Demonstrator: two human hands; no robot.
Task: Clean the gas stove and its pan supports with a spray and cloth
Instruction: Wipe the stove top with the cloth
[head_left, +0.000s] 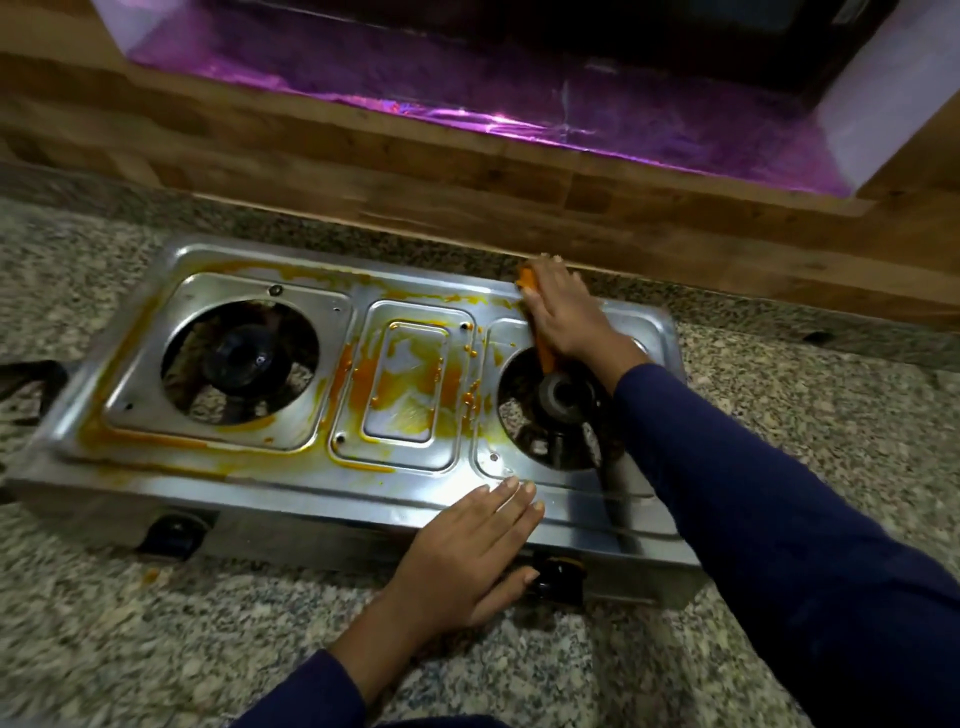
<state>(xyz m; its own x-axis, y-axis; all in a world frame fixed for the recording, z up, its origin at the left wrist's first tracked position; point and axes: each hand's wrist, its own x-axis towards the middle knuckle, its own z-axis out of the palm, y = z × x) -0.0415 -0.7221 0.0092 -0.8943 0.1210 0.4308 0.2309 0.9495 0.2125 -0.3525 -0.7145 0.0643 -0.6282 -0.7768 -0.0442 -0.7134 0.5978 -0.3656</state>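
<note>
Orange-yellow grime streaks the steel gas stove (291, 467), its right hand (563, 312) pressing an orange cloth (530, 278) at the back rim, left hand (467, 551) flat and empty on the front edge.

Right hand (563, 312) is extended far forward, palm down, fingers curled and pressed flat over an orange cloth (540, 332), which is held beneath the palm. Right forearm is stretched diagonally from lower right, covered by a dark blue sleeve (769, 493) to the wrist. Left hand (467, 556) is laid flat, palm down, fingers together and straight, thumb splayed to the side; nothing is gripped. Left wrist is bent slightly, with a dark blue cuff seen at the bottom edge.
</note>
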